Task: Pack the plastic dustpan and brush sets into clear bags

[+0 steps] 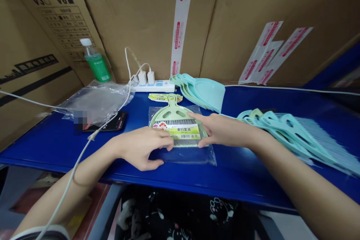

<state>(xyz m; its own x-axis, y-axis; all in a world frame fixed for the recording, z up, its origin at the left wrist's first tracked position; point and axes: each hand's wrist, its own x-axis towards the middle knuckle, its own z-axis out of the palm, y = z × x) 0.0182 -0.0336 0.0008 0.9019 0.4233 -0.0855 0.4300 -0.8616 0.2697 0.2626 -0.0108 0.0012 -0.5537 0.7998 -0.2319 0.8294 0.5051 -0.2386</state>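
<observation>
A light green dustpan and brush set lies flat in a clear plastic bag, in the middle of the blue table. Grey bristles show behind its printed label. My left hand rests over the set's lower left, fingers bent on the label and thumb apart. On the other side, my right hand touches the bagged set's right edge, with index finger and thumb spread. Neither hand is closed around the set. Just behind it lie loose printed labels.
Stacked dustpans stand at the back; several blue and green brushes lie right. A power strip, green bottle, plastic bags and phone are at left. A white cable crosses my left arm. Cardboard boxes wall the back.
</observation>
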